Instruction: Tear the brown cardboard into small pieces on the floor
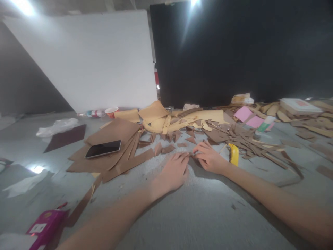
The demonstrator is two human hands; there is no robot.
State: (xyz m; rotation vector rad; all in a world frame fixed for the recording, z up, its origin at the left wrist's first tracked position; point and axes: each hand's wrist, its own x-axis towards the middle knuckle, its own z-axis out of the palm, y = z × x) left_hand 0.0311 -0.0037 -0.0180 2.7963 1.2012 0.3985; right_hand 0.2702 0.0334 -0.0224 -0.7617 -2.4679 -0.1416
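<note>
My left hand and my right hand meet on the grey table, fingertips together. Between them they pinch a small brown cardboard piece that lies low on the table. The fingers of both hands are curled and pressed together on it. Small brown cardboard triangles lie just beyond the left hand. A yellow utility knife rests right of my right wrist.
A black phone lies on stacked brown cardboard sheets at the left. Cardboard strips and scraps pile up at the right with pink paper. A magenta box sits near left. White and black boards stand behind.
</note>
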